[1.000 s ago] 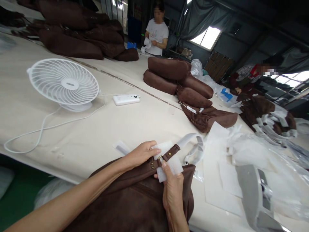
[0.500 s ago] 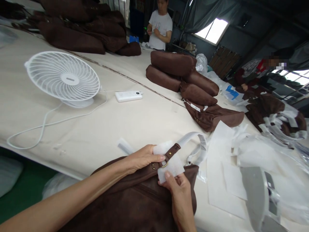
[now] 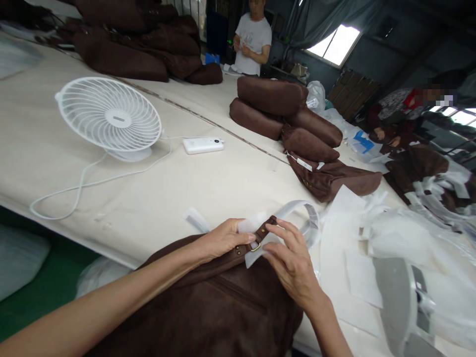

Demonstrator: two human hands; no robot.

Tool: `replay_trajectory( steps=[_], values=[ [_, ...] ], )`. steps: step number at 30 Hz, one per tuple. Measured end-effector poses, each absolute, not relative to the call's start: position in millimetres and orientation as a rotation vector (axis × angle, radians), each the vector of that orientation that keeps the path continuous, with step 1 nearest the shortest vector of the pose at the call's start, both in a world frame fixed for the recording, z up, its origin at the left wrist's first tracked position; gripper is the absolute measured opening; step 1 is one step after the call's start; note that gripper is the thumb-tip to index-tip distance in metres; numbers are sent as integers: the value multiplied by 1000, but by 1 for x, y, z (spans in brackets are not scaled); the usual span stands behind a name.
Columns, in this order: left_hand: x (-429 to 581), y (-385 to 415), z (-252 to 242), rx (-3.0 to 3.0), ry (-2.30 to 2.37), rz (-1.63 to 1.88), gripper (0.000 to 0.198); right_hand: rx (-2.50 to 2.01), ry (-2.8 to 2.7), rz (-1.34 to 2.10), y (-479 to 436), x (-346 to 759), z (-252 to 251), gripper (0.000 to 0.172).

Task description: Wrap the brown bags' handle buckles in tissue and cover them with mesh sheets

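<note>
A brown suede bag point(image 3: 208, 302) lies on the near edge of the cream table point(image 3: 208, 188). Its handle point(image 3: 301, 210) is wrapped in clear film and arches up past a brown strap tab with a brass ring point(image 3: 260, 235). A white foam sheet point(image 3: 251, 225) sits under that tab. My left hand point(image 3: 223, 240) pinches the foam and the bag's top edge beside the ring. My right hand point(image 3: 292, 263) lies over the foam's right side, fingers curled, fingertips touching the strap tab.
A white desk fan point(image 3: 111, 116) with a looping cable and a white power bank point(image 3: 203, 145) stand at the left. Stacks of brown bags point(image 3: 297, 129) lie beyond. White sheets and plastic wrap point(image 3: 372, 238) cover the right. A person in a white shirt point(image 3: 253, 42) stands at the far end.
My right hand has risen from below the foam sheet and now covers its right side, fingers on the strap tab. The left hand keeps its pinch. The view drifted slightly right.
</note>
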State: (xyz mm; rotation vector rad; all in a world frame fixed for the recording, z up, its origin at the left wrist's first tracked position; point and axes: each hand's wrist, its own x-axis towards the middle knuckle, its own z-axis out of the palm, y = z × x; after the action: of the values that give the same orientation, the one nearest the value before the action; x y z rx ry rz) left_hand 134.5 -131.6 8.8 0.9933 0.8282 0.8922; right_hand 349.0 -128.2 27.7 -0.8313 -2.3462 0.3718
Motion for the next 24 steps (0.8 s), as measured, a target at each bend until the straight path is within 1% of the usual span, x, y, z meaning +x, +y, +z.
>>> replay_trajectory(
  steps=[3, 4, 7, 11, 14, 17, 20, 22, 24],
  values=[
    [135, -134, 7, 1066, 875, 902, 36, -907, -2351, 533, -112, 338, 36, 2],
    [134, -136, 7, 1082, 892, 894, 37, -962, -2329, 584, -107, 333, 37, 3],
    [131, -141, 11, 1082, 945, 862, 41, -1122, -2292, 699, -100, 322, 38, 9],
    [127, -146, 18, 1106, 979, 809, 48, -1240, -2294, 748, -97, 315, 40, 11],
    [128, -146, 18, 1169, 1003, 792, 52, -1244, -2314, 765, -91, 314, 42, 13],
    [132, -144, 16, 1151, 956, 815, 50, -1194, -2319, 822, -77, 318, 50, 17],
    [132, -143, 17, 1112, 900, 812, 53, -1136, -2277, 1010, -59, 325, 62, 24],
    [131, -142, 17, 1100, 875, 797, 57, -1066, -2287, 1197, -49, 330, 68, 27],
    [129, -143, 17, 1092, 844, 785, 56, -1015, -2320, 1392, -41, 336, 71, 33]
  ],
)
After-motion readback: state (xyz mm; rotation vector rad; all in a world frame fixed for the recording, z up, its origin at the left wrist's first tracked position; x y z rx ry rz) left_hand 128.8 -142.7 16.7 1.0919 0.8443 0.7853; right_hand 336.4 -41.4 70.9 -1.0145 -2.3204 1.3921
